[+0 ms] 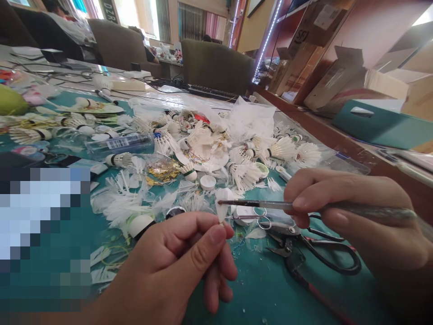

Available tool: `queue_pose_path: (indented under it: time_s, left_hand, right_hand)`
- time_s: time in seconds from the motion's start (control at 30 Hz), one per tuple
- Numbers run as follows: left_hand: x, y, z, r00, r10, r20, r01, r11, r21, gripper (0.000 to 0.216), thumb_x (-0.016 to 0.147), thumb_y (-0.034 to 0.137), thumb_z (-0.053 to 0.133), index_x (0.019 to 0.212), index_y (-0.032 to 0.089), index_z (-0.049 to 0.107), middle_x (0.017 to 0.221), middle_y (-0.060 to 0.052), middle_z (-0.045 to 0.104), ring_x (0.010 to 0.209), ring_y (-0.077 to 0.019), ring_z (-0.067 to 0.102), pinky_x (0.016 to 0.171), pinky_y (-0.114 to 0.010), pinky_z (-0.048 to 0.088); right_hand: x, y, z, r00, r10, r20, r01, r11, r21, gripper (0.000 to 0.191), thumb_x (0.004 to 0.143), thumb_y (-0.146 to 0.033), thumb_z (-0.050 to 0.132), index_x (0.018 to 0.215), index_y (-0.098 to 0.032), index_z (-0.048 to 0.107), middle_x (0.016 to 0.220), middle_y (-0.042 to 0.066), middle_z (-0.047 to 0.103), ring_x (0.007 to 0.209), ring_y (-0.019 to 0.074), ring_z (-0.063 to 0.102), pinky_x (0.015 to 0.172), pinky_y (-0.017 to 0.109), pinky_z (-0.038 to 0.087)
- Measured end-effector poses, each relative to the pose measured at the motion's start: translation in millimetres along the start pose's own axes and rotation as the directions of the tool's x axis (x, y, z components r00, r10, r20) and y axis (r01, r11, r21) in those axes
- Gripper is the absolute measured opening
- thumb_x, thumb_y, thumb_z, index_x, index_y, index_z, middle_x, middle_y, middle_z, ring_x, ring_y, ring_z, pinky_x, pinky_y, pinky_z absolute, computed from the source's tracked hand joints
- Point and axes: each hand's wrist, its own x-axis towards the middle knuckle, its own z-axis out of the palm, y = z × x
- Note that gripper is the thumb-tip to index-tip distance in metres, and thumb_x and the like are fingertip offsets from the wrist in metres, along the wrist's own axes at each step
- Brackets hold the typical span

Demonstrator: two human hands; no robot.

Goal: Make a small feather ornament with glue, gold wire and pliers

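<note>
My left hand [189,253] pinches the lower tip of a small white feather piece [221,212] between thumb and forefinger, holding it upright. Held in my right hand [358,207] is a thin paintbrush [270,205], lying nearly level with its tip pointing left. The dark bristle end overlaps the feather piece in view and appears to touch it. Behind and below the brush lie small scissors [264,221] and black-handled pliers or shears [314,243]. A white bottle cap [207,182] and a shuttlecock [188,171] are just beyond my hands.
Several shuttlecocks [245,174], loose white feathers [118,203], and a bag of gold flakes [162,171] cover the green mat [270,289]. A clear bottle [122,142] lies at left. Cardboard boxes [399,85] and a green box [379,124] stand at right; chairs [216,63] are beyond.
</note>
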Motion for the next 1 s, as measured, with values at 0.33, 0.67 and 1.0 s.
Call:
queue_pose_path:
  time_s: [0.33,0.67,1.0]
  left_hand:
    - [0.1,-0.8,-5.0,0.999,0.004,0.032,-0.006,0.999,0.048,0.038,0.091,0.058,0.090,0.077,0.023,0.084,0.062,0.004,0.079,0.051,-0.0068,0.072,0.056,-0.010,0.058]
    - [0.8,-1.6,-5.6,0.999,0.012,0.035,-0.014,0.999,0.052,0.041,0.091,0.060,0.089,0.074,0.023,0.082,0.061,0.005,0.078,0.051,-0.0062,0.071,0.057,-0.010,0.058]
    - [1.7,-1.7,-4.7,0.999,0.016,0.043,-0.020,0.996,0.088,0.041,0.094,0.058,0.088,0.073,0.024,0.082,0.060,0.004,0.076,0.050,-0.0056,0.067,0.056,-0.010,0.056]
  right_hand:
    - [-0.5,-2.8,-1.2,0.999,0.027,0.025,-0.028,0.998,0.060,0.020,0.108,-0.035,0.072,0.121,-0.033,0.087,0.103,0.000,0.080,0.083,0.0136,0.075,0.075,0.025,0.063]
    - [-1.9,2.3,-3.2,0.999,0.022,-0.036,-0.018,0.995,0.100,0.021,0.109,-0.034,0.071,0.123,-0.031,0.086,0.097,0.003,0.078,0.077,0.0166,0.070,0.067,0.032,0.057]
    - [0.8,-3.0,-2.1,0.999,0.044,0.020,-0.046,0.992,0.114,0.019,0.109,-0.035,0.072,0.118,-0.029,0.088,0.097,0.001,0.080,0.081,0.0142,0.072,0.072,0.026,0.059]
